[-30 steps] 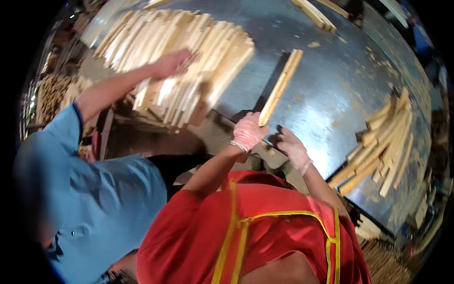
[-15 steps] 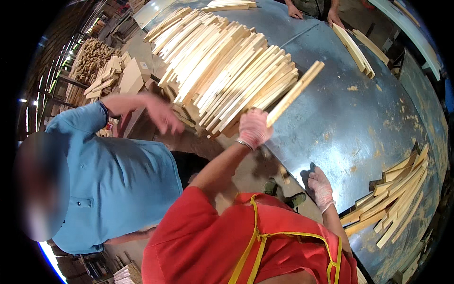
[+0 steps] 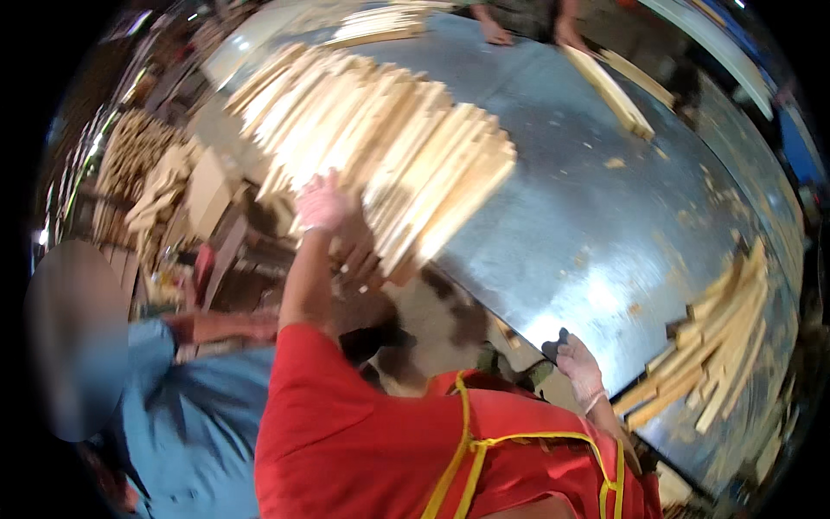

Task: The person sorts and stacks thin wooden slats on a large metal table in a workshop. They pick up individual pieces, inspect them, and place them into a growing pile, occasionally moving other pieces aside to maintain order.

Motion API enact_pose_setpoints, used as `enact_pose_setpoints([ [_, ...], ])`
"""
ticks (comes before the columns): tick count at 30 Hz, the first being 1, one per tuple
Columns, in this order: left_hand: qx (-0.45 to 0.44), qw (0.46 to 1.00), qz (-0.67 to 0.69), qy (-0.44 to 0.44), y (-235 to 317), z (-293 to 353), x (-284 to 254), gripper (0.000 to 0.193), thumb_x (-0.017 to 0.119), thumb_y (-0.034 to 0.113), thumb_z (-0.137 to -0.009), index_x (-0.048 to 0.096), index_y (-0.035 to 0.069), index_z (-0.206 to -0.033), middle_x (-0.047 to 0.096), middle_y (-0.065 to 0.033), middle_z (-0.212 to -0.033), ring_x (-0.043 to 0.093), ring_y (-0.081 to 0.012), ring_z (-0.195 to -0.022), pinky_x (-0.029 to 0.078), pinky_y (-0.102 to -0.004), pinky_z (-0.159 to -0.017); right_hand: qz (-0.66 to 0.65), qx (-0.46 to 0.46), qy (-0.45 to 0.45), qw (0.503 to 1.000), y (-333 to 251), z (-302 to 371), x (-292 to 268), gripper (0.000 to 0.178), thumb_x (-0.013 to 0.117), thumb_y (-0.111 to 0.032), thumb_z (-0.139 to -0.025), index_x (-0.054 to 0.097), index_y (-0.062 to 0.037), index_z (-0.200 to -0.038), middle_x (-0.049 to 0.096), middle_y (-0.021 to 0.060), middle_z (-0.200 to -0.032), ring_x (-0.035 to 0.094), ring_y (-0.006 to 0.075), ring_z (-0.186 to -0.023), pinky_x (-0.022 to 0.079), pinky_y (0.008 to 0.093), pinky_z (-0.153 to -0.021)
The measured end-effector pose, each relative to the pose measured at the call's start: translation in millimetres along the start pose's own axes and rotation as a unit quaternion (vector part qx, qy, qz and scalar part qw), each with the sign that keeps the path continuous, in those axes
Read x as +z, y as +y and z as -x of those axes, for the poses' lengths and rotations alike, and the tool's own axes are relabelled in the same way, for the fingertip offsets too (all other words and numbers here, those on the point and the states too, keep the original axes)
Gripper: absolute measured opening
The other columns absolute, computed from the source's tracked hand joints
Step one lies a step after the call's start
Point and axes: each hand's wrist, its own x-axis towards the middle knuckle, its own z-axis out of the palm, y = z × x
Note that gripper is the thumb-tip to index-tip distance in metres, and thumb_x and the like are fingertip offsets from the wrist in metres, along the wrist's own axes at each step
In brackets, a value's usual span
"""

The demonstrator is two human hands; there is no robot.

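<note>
Long pale wooden strips (image 3: 406,147) lie side by side in a wide row on the metal-topped table (image 3: 553,216). My left hand (image 3: 322,206), in a pinkish-white work glove, reaches over the near ends of the strips at the row's left part. Its fingers look stretched out over the wood, though motion blurs them, and no strip stands clear in its grasp. At the table's near edge my right hand (image 3: 581,368), gloved too, is closed on a small black object (image 3: 554,346) whose kind I cannot make out.
A loose pile of strips (image 3: 713,346) lies at the table's right. Across the table, a person's hands (image 3: 566,35) are beside more strips (image 3: 609,91). Close on my left stands a person in a blue shirt (image 3: 199,424). Stacked wood (image 3: 143,156) is at the far left.
My left hand has let go of the single strip it held and swung left onto the row. The view has shifted. The blue-shirted person's outstretched arm has dropped lower. My right hand keeps the black object.
</note>
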Motion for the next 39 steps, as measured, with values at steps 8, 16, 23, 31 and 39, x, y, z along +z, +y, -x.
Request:
enact_pose_setpoints([
  [8,0.037,0.976,0.11,0.186,-9.4,-11.4,64.3,0.081,0.072,0.035,-0.097,0.034,0.012,-0.165,0.037,-0.0223,-0.168,0.049,-0.0387,-0.145,0.052,-0.0531,-0.112,0.386,-0.121,0.464,0.788,-39.1,36.3,-135.6,0.064,0.066,-0.032,-0.093,0.052,-0.0069,-0.15,0.063,0.0218,-0.143,0.057,0.039,-0.136,0.045,0.0441,-0.114],
  [16,0.447,0.713,0.533,0.093,241.0,179.0,77.7,0.061,0.078,0.02,-0.088,0.057,0.002,-0.143,0.064,-0.019,-0.134,0.062,-0.0345,-0.126,0.05,-0.0405,-0.107,0.338,0.09,0.65,0.674,-111.9,56.7,-239.0,0.102,0.078,-0.049,-0.084,0.031,-0.0066,-0.165,0.046,0.0248,-0.157,0.053,0.041,-0.139,0.045,0.0477,-0.116],
  [23,0.584,0.701,0.365,-0.184,375.6,370.8,8.5,0.072,0.073,0.031,-0.095,0.046,0.0,-0.155,0.055,-0.0197,-0.15,0.056,-0.032,-0.132,0.042,-0.0391,-0.116,0.098,-0.109,0.536,0.831,-106.3,83.3,-264.6,0.1,0.078,-0.026,-0.085,0.025,-0.0025,-0.167,0.045,0.0262,-0.162,0.045,0.0384,-0.149,0.038,0.0383,-0.122],
  [31,0.188,0.379,0.706,-0.568,466.7,407.6,33.3,0.043,0.069,0.008,-0.099,0.06,0.006,-0.141,0.067,-0.0062,-0.119,0.065,-0.0197,-0.104,0.056,-0.0357,-0.092,0.296,-0.153,0.395,0.856,-142.4,89.6,-240.6,0.052,0.067,-0.039,-0.092,0.07,-0.0063,-0.133,0.068,0.024,-0.13,0.061,0.0418,-0.127,0.047,0.0439,-0.111],
  [39,0.236,0.557,0.657,-0.449,431.6,386.0,18.6,0.035,0.069,0.02,-0.099,0.067,0.002,-0.128,0.068,-0.006,-0.107,0.064,-0.0172,-0.096,0.055,-0.0348,-0.085,0.252,-0.106,0.527,0.805,-189.8,40.2,-292.1,0.072,0.068,-0.018,-0.091,0.045,0.0058,-0.154,0.048,0.0285,-0.157,0.042,0.0439,-0.149,0.032,0.046,-0.126],
])
